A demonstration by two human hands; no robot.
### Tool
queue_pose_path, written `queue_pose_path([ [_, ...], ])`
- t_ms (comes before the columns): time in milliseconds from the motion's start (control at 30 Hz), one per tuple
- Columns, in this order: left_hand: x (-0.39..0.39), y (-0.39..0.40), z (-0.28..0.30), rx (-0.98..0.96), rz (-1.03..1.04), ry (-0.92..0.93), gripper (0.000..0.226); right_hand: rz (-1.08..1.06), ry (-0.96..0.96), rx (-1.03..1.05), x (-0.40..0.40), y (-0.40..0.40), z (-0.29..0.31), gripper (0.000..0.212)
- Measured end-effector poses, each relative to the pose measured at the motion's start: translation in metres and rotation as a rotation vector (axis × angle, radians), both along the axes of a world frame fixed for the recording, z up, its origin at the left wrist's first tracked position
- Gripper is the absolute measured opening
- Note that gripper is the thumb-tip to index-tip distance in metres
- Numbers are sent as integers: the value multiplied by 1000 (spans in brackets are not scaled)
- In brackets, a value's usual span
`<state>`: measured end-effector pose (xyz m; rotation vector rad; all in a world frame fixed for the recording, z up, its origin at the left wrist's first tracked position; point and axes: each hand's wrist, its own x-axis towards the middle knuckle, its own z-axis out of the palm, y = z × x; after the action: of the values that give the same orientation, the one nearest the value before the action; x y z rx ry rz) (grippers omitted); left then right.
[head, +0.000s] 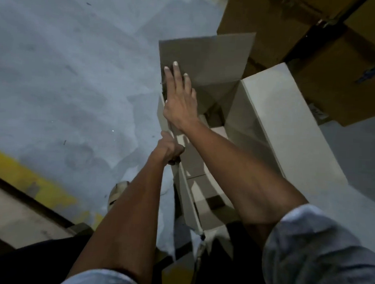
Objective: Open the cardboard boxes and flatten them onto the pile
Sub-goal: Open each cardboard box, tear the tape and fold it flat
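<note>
Nearest the camera, two rolled-up pale sleeves point(319, 252) frame the view, with bare forearms reaching forward over dark trousers. Everything here is placed against the open cardboard box point(243, 127), which stands on the floor point(67, 72) just ahead of the person, its top open and its pale inner walls in view.

On the near left edge of the box, the left hand point(168, 146) grips the wall, fingers point(177, 151) curled over the rim and clenched on the cardboard. The left forearm hides part of that near corner, and a light-coloured shoe point(117, 192) shows on the floor just left of the box, partly behind the arm.

Farther along the same left side, the right hand point(180, 98) lies flat against the raised brown flap point(207, 59), its fingers straight and spread, pressing and grasping nothing. The right forearm crosses over the box opening and covers much of the near inside. A wide pale flap point(286, 129) folds out to the right of the box.

Left of the box the grey floor runs out bare and scuffed, with a yellow painted line point(28, 175) and a dark-edged step or sill at the near left. Beyond and to the right of the box, closed brown cartons point(327, 62) are stacked close behind it, one touching or nearly touching the right flap. No flattened pile can be made out.
</note>
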<state>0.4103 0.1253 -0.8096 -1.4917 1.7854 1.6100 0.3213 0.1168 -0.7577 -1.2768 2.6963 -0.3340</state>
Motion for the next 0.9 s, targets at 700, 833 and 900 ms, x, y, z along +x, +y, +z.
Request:
queue_pose_path([
  [700, 23, 11, -6, -66, 31, 50, 63, -116, 13, 330, -62, 134, -2, 95],
  [833, 38, 30, -8, -84, 34, -13, 105, -649, 69, 395, -94, 233, 7, 106],
  [900, 43, 43, -6, -94, 30, -70, 119, -846, 41, 380, -103, 266, 13, 113],
])
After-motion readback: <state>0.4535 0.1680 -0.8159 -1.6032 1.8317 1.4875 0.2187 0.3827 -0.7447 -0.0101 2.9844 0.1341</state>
